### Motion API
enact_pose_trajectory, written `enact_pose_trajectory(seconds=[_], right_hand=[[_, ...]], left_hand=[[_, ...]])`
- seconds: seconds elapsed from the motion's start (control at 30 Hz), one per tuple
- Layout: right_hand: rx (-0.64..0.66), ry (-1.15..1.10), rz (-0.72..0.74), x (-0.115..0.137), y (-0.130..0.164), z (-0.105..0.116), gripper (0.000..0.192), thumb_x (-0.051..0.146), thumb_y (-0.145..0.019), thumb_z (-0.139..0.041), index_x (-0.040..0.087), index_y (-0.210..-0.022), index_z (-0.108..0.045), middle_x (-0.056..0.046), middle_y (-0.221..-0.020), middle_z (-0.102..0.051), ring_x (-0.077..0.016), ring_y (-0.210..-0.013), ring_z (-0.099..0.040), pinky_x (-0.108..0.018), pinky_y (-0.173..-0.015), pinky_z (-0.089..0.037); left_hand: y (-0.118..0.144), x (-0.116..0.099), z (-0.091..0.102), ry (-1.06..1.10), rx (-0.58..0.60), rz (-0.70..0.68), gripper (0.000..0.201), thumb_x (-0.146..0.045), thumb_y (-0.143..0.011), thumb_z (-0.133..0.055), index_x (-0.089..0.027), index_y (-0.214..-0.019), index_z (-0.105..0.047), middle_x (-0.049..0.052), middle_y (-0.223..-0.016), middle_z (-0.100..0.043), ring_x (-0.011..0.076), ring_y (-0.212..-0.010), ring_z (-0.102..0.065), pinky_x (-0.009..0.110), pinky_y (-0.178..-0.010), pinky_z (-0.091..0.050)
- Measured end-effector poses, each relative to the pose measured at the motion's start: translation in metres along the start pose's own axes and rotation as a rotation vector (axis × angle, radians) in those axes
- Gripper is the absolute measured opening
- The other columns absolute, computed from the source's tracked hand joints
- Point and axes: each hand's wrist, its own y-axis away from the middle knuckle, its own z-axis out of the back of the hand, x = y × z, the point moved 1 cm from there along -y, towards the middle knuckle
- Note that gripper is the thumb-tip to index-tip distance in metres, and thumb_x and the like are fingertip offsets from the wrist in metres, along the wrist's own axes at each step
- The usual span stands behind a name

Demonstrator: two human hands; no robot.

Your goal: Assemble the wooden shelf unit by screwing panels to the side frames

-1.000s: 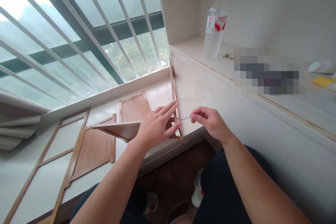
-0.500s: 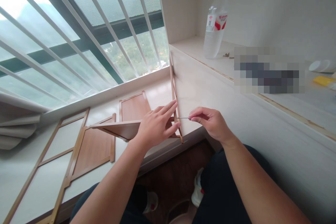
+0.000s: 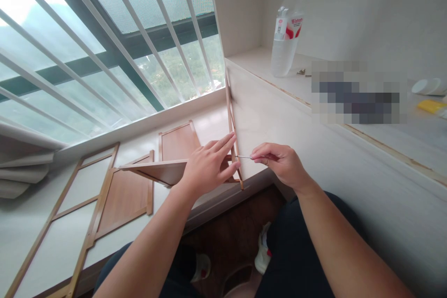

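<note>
Under the barred window (image 3: 120,53), a wooden frame (image 3: 240,181) stands on the white ledge (image 3: 214,116). The left hand (image 3: 206,167) lies against it, thumb apart from fingers; the right hand (image 3: 281,162) pinches a thin metal rod (image 3: 243,157), tip at the frame.

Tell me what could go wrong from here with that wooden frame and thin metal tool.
The thin metal tool in the right hand might slip where it meets the wooden frame and jab the left hand close by.

The frame stands upright with its near end at the edge of the white sill; if the left hand eased off, it could shift or tip.
</note>
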Motion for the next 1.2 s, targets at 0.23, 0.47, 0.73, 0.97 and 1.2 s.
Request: enact_pose_trajectory(seconds=[0.23, 0.47, 0.73, 0.97, 1.2], right_hand=[[0.001, 0.021, -0.028, -0.005, -0.002, 0.002, 0.015, 0.040, -0.093, -0.075, 0.025, -0.090, -0.078, -0.006, -0.098, -0.078, -0.0249, -0.097, -0.072, -0.040, -0.091, -0.058], [-0.013, -0.020, -0.095, -0.010, -0.004, 0.000, 0.019, 0.043, -0.092, -0.076, 0.024, -0.096, -0.077, -0.005, -0.098, -0.079, -0.0234, -0.096, -0.073, -0.038, -0.092, -0.057], [-0.006, -0.135, -0.297, -0.009, -0.006, -0.007, 0.033, 0.052, -0.092, -0.073, 0.019, -0.087, -0.071, -0.003, -0.067, -0.074, -0.0184, -0.065, -0.069, -0.034, -0.074, -0.056], [-0.058, -0.165, -0.280, -0.007, -0.006, -0.001, 0.032, 0.049, -0.093, -0.072, 0.019, -0.082, -0.068, 0.000, -0.060, -0.067, -0.0152, -0.057, -0.061, -0.030, -0.064, -0.050], [-0.012, 0.012, -0.155, -0.004, -0.005, 0.006, 0.021, 0.040, -0.093, -0.074, 0.021, -0.086, -0.072, -0.002, -0.081, -0.070, -0.0182, -0.079, -0.065, -0.030, -0.077, -0.052]], left_hand=[[0.000, 0.000, 0.000, 0.007, -0.009, -0.002, 0.069, -0.060, -0.103, -0.039, -0.029, -0.164, -0.033, 0.001, -0.168, -0.038, 0.0292, -0.140, -0.053, 0.044, -0.111, -0.050], [0.000, 0.000, 0.000, -0.007, 0.001, 0.002, 0.070, -0.063, -0.103, -0.035, -0.028, -0.164, -0.034, 0.001, -0.168, -0.037, 0.0285, -0.141, -0.053, 0.043, -0.110, -0.050], [-0.001, 0.000, 0.000, -0.010, 0.009, 0.007, 0.070, -0.062, -0.103, -0.036, -0.027, -0.164, -0.035, 0.001, -0.168, -0.037, 0.0284, -0.142, -0.052, 0.043, -0.111, -0.049], [-0.001, 0.001, -0.002, -0.008, 0.010, 0.005, 0.070, -0.062, -0.104, -0.036, -0.028, -0.164, -0.033, 0.000, -0.168, -0.036, 0.0281, -0.142, -0.052, 0.043, -0.111, -0.049], [-0.001, 0.000, -0.002, 0.002, 0.000, 0.006, 0.070, -0.062, -0.103, -0.036, -0.029, -0.164, -0.033, 0.000, -0.168, -0.037, 0.0286, -0.142, -0.052, 0.044, -0.110, -0.050]])
